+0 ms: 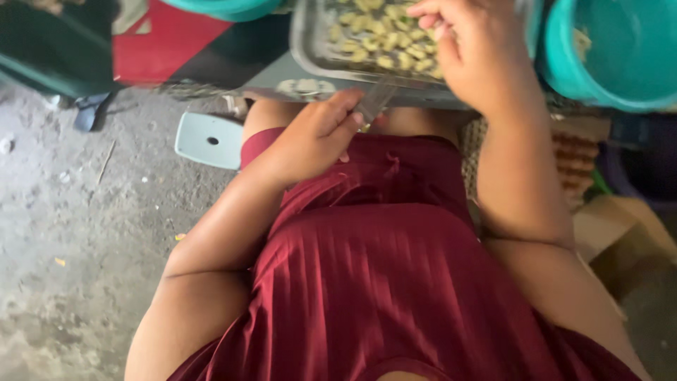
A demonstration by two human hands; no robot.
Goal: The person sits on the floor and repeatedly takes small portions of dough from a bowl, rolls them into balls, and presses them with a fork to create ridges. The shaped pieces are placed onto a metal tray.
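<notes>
Two bare hands work over a lap covered by a dark red pleated dress (381,282). Left hand (317,134) sits just above the knees, fingers curled tight round the handle of a small knife (374,102) whose dull metal blade points toward 1 o'clock, its long axis running from the fist up to the near rim of a metal tray (303,42). Right hand (469,42) lies at 2 o'clock from the left one, over the tray's right part, its fingertips drawn together among the pale yellowish nuts (374,39) that fill the tray; whether a nut is actually pinched I cannot tell, since the fingers hide it. So the nuts lie at 12 to 1 o'clock from the knife hand, and the right hand is the nearer of the two, already touching the heap. A teal plastic basin (620,56) stands at 3 o'clock from the tray, just beside it, and another teal rim (226,8) shows at 10 o'clock. A pale blue stool seat (208,140) lies at 9 o'clock from the left hand on rough grey concrete floor (77,247). Nothing stands between blade and tray
</notes>
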